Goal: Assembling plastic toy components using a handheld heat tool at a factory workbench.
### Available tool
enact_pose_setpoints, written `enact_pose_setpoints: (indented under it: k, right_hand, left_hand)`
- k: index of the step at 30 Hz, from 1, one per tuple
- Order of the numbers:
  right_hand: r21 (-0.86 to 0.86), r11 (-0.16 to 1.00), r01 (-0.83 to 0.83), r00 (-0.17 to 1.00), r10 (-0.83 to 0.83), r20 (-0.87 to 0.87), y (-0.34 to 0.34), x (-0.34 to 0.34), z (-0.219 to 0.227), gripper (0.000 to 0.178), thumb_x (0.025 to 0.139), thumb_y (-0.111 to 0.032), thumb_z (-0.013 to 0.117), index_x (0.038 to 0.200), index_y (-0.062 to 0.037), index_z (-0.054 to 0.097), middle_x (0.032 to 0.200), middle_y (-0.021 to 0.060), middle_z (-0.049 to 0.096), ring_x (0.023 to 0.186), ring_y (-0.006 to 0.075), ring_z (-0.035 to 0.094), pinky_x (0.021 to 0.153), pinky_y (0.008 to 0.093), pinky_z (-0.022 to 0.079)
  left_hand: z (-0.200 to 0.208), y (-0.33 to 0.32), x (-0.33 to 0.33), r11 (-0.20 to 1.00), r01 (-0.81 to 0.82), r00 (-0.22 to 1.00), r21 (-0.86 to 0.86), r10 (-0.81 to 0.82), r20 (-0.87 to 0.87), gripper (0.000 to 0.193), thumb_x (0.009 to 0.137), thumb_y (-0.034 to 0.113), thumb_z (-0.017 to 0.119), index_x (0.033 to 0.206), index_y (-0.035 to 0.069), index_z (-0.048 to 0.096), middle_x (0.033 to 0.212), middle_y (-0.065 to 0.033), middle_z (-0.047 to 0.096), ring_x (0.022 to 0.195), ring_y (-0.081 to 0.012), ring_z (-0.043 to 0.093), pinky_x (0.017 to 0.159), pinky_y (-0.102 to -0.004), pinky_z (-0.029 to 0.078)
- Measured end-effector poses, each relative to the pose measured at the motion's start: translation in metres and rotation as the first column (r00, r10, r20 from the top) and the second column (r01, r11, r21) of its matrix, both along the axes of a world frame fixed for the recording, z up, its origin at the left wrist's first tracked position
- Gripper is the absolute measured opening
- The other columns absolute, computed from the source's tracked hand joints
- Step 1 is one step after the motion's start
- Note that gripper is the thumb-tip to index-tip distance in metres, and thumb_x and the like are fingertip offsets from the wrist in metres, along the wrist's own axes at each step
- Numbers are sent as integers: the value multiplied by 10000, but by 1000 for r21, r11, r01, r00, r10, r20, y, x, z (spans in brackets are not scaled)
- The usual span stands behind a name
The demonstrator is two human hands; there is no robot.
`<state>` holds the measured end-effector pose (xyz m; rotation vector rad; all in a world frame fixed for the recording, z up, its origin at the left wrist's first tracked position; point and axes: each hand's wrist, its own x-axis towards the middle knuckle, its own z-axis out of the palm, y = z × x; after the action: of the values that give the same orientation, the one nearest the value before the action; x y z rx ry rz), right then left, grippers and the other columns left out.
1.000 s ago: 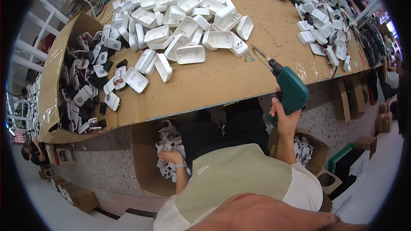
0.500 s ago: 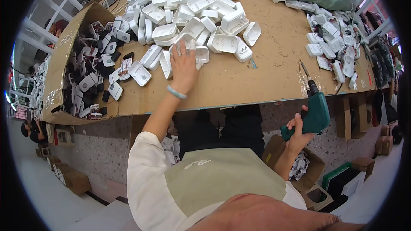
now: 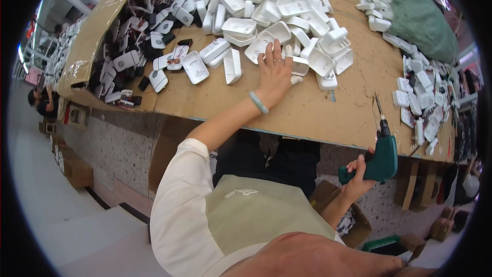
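White plastic shells [image 3: 240, 26] lay in a big heap on the middle of the table [image 3: 230, 110]. They looked like little tubs with thin walls and round corners. They were probably light and stiff, not squashy. Their smooth sides might have been slippery, and a hard squeeze might have cracked one. A good place to hold one seemed to be its rim, with the thumb inside and a finger outside.

The left hand [image 3: 275, 74] lay over shells near the front edge of the table. Its fingers were stretched out, with the thumb apart, and the thumb and one finger had white covers. I could not tell if it was pinching a shell.

The right hand [image 3: 357, 174] was wrapped around the handle of a green gun-shaped tool [image 3: 385, 156], just in front of the table, with the thin tip pointing toward the table. That tool looked hard and heavier than a shell. Its fat handle seemed the best place to hold, away from the tip.

A brown carton [image 3: 84, 46] full of parts sat at the table's left end. A green bag [image 3: 420, 15] lay at the table's far right.
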<state>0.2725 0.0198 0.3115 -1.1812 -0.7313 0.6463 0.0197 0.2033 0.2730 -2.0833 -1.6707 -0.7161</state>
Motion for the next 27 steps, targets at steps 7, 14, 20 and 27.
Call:
enact_pose_setpoints:
  k: [7, 14, 20, 27]
  right_hand:
    - [-43, 998, -56, 998, 54, -34, 8, 11, -8, 317, 895, 68, 579, 1210, 51, 542, 777, 61, 562, 530, 85, 453, 523, 255, 422]
    - [7, 997, -71, 997, 71, -17, 20, 6, -5, 291, 912, 27, 580, 1203, 16, 563, 702, 39, 526, 539, 96, 458, 544, 266, 431]
    - [-16, 1000, -16, 1000, 16, -22, 20, 8, -2, 317, 894, 62, 569, 1208, 51, 531, 687, 37, 497, 510, 87, 434, 523, 255, 426]
    - [18, 999, 44, 998, -43, -33, 5, 19, -1, 312, 895, 56, 574, 1204, 52, 539, 686, 33, 490, 520, 84, 435, 520, 251, 417]
  left_hand:
    - [2, 12, -53, 974, -106, 971, -198, 144, 190, 1115, 726, 553, 794, 1343, -224, 286, 1390, -560, 154, 1357, -697, -99, 1085, -761, 6]
    - [16, 40, 8, 865, -309, 909, -395, 390, 143, 1238, 569, 458, 917, 1528, 34, 258, 1441, -545, -81, 1298, -779, -43, 1005, -792, 241]
    - [8, 78, 79, 901, -204, 950, -383, 276, 145, 894, 635, 374, 880, 1388, 87, 495, 1539, -437, -57, 1348, -730, -15, 932, -801, 325]
    - [-8, 153, 139, 927, -304, 904, -221, 354, 242, 499, 913, 194, 608, 1376, 73, 467, 1559, -406, -34, 1438, -602, 27, 951, -802, 309]
